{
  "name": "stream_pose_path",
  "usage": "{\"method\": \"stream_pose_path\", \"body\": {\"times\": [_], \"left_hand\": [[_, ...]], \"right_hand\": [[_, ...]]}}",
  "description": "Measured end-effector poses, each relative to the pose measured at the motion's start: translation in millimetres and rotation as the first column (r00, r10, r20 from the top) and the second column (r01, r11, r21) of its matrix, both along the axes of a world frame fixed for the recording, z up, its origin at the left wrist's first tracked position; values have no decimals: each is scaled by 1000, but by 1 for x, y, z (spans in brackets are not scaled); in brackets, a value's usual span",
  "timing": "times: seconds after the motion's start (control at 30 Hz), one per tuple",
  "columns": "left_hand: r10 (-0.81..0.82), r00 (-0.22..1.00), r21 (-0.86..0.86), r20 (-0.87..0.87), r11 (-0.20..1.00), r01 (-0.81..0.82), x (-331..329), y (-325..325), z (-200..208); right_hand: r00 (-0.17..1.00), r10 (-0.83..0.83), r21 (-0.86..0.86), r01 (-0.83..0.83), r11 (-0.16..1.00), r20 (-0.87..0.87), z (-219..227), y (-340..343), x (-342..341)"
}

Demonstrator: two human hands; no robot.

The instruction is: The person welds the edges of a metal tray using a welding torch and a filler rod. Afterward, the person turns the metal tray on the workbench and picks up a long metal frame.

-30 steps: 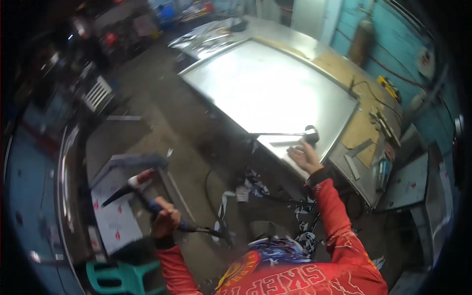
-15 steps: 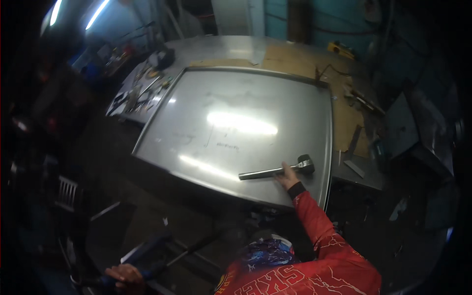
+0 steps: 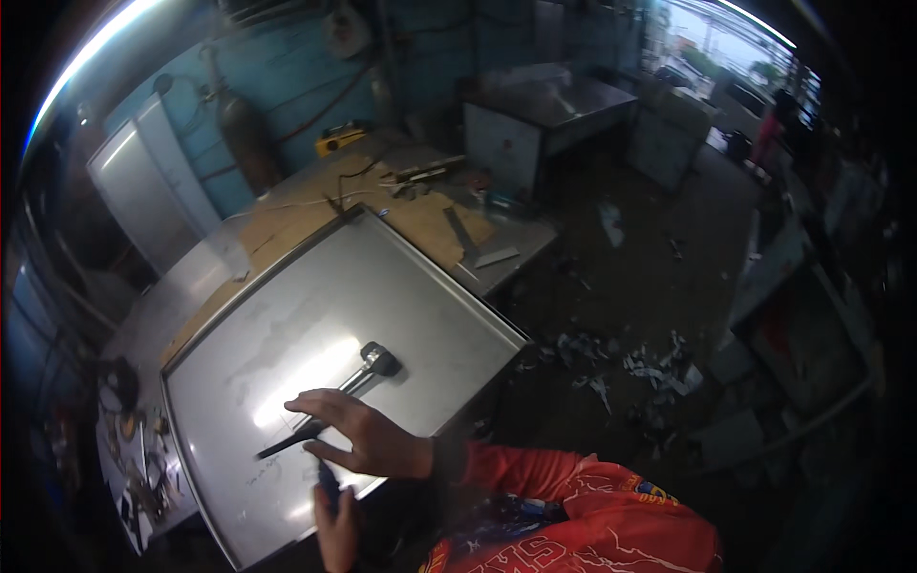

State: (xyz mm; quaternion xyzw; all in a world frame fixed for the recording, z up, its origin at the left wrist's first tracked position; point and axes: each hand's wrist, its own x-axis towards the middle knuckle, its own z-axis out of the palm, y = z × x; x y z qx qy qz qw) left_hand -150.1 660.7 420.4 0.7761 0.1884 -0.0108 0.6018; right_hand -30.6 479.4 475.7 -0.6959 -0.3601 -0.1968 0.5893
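A hammer with a dark head and a long pipe handle [image 3: 381,359] lies across a shiny sheet-metal panel with raised edges [image 3: 420,325]. My right hand [image 3: 373,437] is just over the handle, its fingers stretched out and spread apart, with nothing visible between them. At the panel's near side, my left hand [image 3: 336,527] is closed around a short dark blue object [image 3: 330,483]. The kind of that object is hard to make out. My right hand comes close to its upper end. Part of the hammer handle is hidden behind my right hand.
Beneath the panel is a metal worktable with brown board [image 3: 282,227]. A metal square [image 3: 495,257] rests beyond the panel; loose tools [image 3: 143,468] lie at left. A gas cylinder [image 3: 244,129] stands at the wall. Metal scraps [image 3: 659,368] litter the floor at right.
My view has swung to the right. My right hand has let go of the hammer, which lies on the panel. My left hand has come up from the lower left to the panel with the blue object.
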Motion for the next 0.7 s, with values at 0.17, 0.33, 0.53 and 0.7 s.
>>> {"method": "stream_pose_path", "body": {"times": [0.17,0.33,0.53,0.7], "left_hand": [[-633,718,319,288,771,552,6,-19,-2],[-707,704,44,67,707,706,-22,-12,10],[-534,835,319,130,820,475,-51,-8,-13],[-297,897,203,326,949,241,-52,7,6]], "right_hand": [[980,-97,-245,52,968,-176,23,14,-43],[905,-425,-92,426,900,23,-8,14,-61],[880,-474,-141,474,869,29,-21,27,-64],[891,-450,199,451,870,-54,-29,27,-54]]}}
